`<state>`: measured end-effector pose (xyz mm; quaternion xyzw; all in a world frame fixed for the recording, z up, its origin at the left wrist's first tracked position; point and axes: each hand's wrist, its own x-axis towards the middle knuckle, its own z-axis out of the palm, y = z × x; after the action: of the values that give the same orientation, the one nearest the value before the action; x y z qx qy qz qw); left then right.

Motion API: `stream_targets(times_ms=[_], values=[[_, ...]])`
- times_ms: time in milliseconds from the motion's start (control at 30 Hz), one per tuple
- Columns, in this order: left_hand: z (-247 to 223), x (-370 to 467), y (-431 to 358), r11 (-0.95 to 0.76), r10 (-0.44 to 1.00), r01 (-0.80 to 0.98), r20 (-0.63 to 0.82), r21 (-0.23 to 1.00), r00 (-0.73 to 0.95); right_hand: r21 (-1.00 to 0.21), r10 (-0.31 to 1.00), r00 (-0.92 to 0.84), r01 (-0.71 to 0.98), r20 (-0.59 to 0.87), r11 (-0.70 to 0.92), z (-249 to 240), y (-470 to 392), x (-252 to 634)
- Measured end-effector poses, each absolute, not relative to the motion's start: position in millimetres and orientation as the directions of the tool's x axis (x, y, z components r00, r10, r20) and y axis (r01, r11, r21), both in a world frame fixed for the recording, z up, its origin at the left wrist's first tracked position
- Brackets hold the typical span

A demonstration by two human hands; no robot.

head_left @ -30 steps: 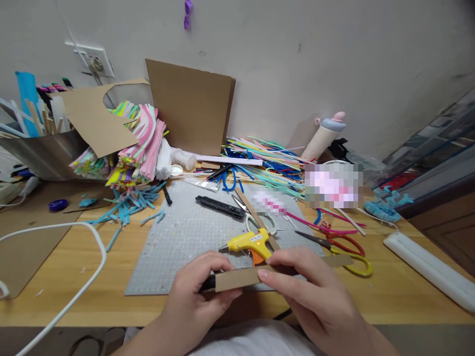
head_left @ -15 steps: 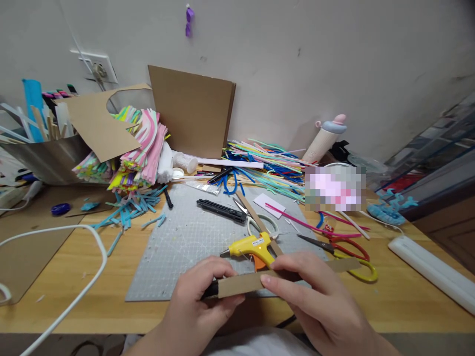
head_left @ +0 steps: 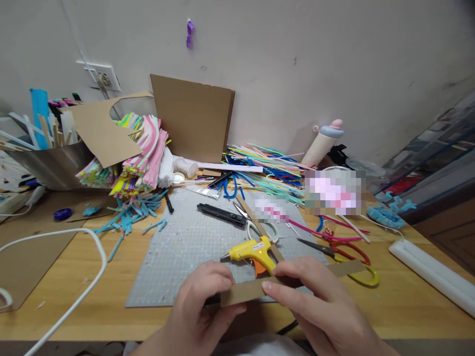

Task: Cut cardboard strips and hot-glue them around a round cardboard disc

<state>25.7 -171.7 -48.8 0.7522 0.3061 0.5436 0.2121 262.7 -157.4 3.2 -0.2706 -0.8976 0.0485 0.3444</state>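
Observation:
A narrow brown cardboard strip (head_left: 245, 291) is held level near the table's front edge. My left hand (head_left: 206, 301) pinches its left end between thumb and fingers, along with a dark piece mostly hidden behind the fingers. My right hand (head_left: 315, 296) grips the strip further right, with the thumb on its near face; the strip's far end sticks out past the knuckles. Just beyond the hands lies a yellow glue gun (head_left: 252, 249), nozzle to the left, on the grey cutting mat (head_left: 178, 247). White-handled scissors (head_left: 274, 232) and a black cutter (head_left: 220, 214) lie behind it.
Red and yellow scissors (head_left: 349, 252) lie at right, near a white power strip (head_left: 426, 272). A white cable (head_left: 85, 282) loops at left. Pipe cleaner bundles (head_left: 144, 153), a metal bowl (head_left: 55, 168), upright cardboard (head_left: 193, 118) and a bottle (head_left: 321, 143) stand at the back.
The whole view has shifted, so the scene sits slightly lower. The strip's near face is tilted a little differently; both hands keep their hold on it.

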Motion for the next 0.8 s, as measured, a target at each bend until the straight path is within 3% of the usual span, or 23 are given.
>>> stream_targets(times_ms=[100, 200, 600, 800], values=[[-48.6, 23.5, -169.4, -0.801, 0.594, 0.324, 0.735, 0.503, 0.327, -0.273, 0.519, -0.617, 0.453, 0.592, 0.849, 4.6, -158.0, 262.6], [-45.2, 21.3, -169.6, -0.794, 0.603, 0.382, 0.689, 0.473, 0.402, -0.281, 0.52, -0.622, 0.446, 0.585, 0.85, 4.9, -159.9, 264.0], [-44.1, 23.9, -168.4, -0.794, 0.608, 0.294, 0.698, 0.531, 0.379, -0.275, 0.522, -0.608, 0.456, 0.599, 0.847, 5.1, -158.8, 265.3], [-49.9, 25.0, -169.2, -0.745, 0.665, 0.201, 0.679, 0.637, 0.311, -0.282, 0.54, -0.594, 0.475, 0.596, 0.834, 4.4, -158.0, 264.7]])
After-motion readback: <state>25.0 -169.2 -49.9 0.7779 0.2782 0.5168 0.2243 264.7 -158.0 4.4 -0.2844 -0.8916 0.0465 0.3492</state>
